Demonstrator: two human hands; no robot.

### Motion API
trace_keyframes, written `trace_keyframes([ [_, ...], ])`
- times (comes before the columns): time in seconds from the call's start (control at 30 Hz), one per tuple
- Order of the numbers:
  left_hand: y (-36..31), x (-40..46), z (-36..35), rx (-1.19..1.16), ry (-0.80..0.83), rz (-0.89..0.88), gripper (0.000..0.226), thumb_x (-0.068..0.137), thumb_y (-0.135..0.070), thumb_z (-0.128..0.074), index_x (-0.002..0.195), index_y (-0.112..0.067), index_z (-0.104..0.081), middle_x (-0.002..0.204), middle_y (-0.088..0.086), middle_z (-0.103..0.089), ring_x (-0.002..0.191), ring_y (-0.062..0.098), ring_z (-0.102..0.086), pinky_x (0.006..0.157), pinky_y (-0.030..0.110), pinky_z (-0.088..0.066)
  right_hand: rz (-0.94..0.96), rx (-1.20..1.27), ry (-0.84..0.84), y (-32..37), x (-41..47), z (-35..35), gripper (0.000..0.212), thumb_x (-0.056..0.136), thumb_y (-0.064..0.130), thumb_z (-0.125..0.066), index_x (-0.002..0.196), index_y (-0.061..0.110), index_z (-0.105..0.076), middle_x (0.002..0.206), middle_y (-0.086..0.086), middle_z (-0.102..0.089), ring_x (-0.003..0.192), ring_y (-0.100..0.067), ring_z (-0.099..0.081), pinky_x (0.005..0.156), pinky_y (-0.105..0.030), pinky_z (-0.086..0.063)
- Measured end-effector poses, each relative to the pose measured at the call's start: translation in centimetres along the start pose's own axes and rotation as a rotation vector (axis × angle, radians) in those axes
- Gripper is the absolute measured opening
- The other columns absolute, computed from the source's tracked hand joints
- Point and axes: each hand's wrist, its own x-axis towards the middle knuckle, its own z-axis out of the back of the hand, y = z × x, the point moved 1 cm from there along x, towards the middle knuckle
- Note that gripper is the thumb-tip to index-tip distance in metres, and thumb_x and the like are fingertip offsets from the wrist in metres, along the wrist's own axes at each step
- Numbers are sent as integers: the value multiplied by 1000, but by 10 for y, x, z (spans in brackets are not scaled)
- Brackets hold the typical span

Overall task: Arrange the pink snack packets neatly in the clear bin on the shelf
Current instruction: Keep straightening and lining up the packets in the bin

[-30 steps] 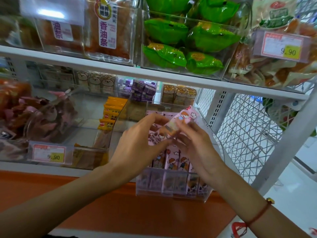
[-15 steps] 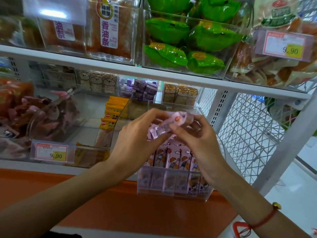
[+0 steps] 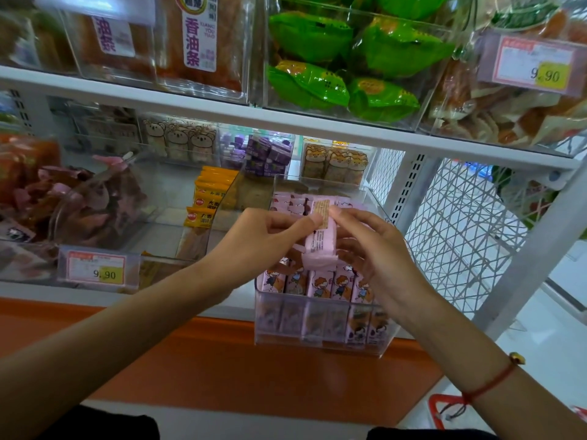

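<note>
Shop shelving fills my view. Above the clear bin [image 3: 320, 339], both my left hand [image 3: 254, 246] and right hand [image 3: 378, 252] pinch one pink snack packet [image 3: 320, 246], its long axis upright, directly over the standing front row [image 3: 317, 282].

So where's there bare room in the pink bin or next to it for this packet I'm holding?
The front row of the clear bin is packed with upright pink packets; its rear row looks full too. The middle is hidden behind the left hand, right hand and held packet. Bare shelf floor shows left of the bin, beside the orange packets.
</note>
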Motion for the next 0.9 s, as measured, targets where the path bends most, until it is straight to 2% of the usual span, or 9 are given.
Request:
trace_keyframes([
  [0.17, -3, -1, 5, 43, 30, -101, 27, 72, -50, -61, 96, -37, -66, 84, -16, -74, 76, 2, -70, 59, 15, -54, 105, -82, 21, 3, -1, -1, 43, 85, 31, -64, 127, 27, -54, 96, -5, -72, 83, -10, -70, 75, -24, -53],
  [0.23, -4, 0, 7, 88, 12, -167, 33, 76, -41, -64, 108, -33, -63, 91, -14, -74, 85, -1, -69, 68, 12, -53, 213, -150, 33, 6, -4, -2, 43, 89, 26, -61, 130, 30, -49, 100, -1, -69, 86, -3, -68, 70, -16, -53],
  [0.3, -5, 0, 9, 151, -4, -246, 37, 83, -24, -67, 120, -25, -61, 104, -16, -69, 97, -5, -65, 80, 10, -51, 319, -215, 54, 7, -7, -3, 42, 90, 21, -61, 128, 32, -47, 109, 2, -64, 95, -1, -65, 74, -14, -53],
  [0.4, -6, 0, 11, 184, -24, -304, 38, 84, -14, -68, 121, -21, -61, 112, -14, -67, 105, -3, -62, 89, 15, -50, 410, -255, 103, 7, -10, -3, 39, 88, 10, -64, 115, 33, -49, 115, 1, -63, 105, -8, -63, 91, -32, -53],
  [0.47, -6, 0, 11, 197, -27, -319, 37, 81, -20, -70, 116, -24, -62, 112, -13, -67, 105, -1, -62, 92, 20, -52, 432, -252, 132, 7, -11, -3, 38, 86, 5, -65, 107, 33, -50, 115, -1, -63, 107, -13, -62, 93, -42, -52],
  [0.53, -6, 0, 12, 192, -22, -313, 36, 75, -28, -71, 111, -29, -62, 110, -15, -67, 105, -2, -62, 91, 21, -52, 436, -245, 146, 6, -10, -3, 37, 85, 3, -65, 105, 31, -50, 116, -2, -63, 108, -14, -62, 94, -44, -52],
  [0.67, -1, 2, 13, 173, -27, -291, 32, 78, -18, -73, 104, -31, -60, 105, -15, -67, 100, -4, -63, 84, 13, -51, 428, -258, 136, 4, -8, -3, 45, 85, 7, -66, 119, 31, -50, 120, 2, -62, 110, -10, -61, 95, -39, -52],
  [0.8, 2, 4, 10, 23, -92, -204, 31, 77, -24, -73, 103, -25, -57, 100, -11, -67, 87, -3, -67, 69, 9, -51, 397, -318, 170, -2, -9, -7, 82, 74, 35, -73, 141, 40, -27, 131, 13, -50, 117, 3, -52, 91, -18, -49],
  [0.9, 3, 2, 5, -46, -136, -130, 42, 67, -41, -71, 102, -22, -56, 102, -8, -67, 84, 1, -70, 64, 15, -55, 425, -360, 151, -8, -12, -15, 66, 79, 31, -72, 135, 32, -36, 125, 16, -50, 106, 9, -55, 75, -10, -50],
])
